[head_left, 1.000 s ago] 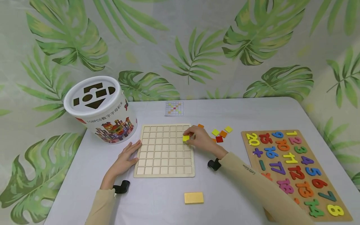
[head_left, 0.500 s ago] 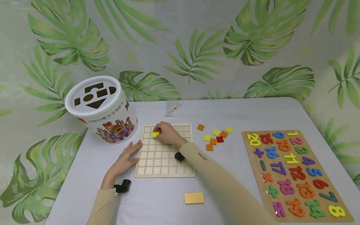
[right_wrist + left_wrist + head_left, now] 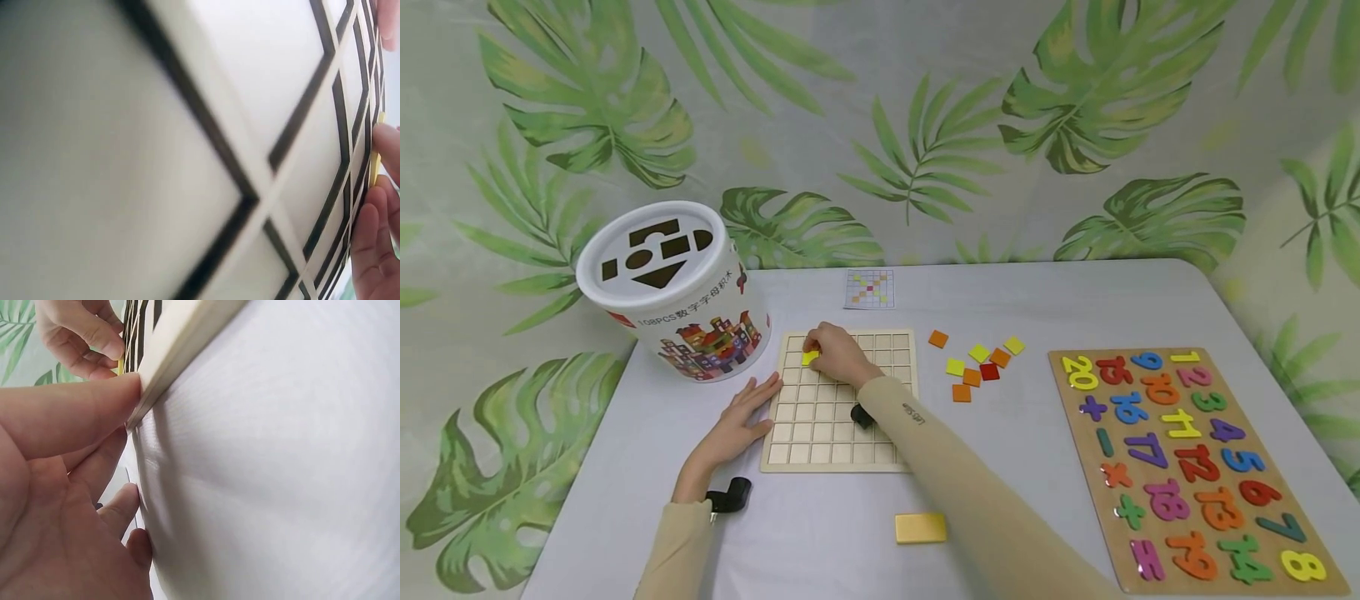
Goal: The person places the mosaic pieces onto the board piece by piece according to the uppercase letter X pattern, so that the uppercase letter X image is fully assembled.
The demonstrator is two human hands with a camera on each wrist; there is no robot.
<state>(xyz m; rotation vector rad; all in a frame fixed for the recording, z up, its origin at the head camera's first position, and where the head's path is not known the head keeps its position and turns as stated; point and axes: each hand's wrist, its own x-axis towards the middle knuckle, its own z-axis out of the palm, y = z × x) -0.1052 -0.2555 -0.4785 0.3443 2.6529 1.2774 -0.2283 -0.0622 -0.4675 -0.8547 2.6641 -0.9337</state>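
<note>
A pale wooden grid board lies on the white table. My right hand pinches a yellow square tile over the upper left part of the grid, near the second row. In the right wrist view the yellow tile stands out edge-on between fingers and thumb, close against the board's surface. Along the board's left edge rests my left hand, fingers straight and fingertips at the rim. The left wrist view shows that hand's thumb touching the side of the board.
Loose yellow, orange and red tiles lie right of the board. Behind it is a small pattern card. A white bucket stands back left, a number board lies right, and a gold block sits in front.
My right hand has carried the yellow tile leftward across the board, from its right edge to the upper left. In the last half second it shifted only slightly. My left hand stayed put.
</note>
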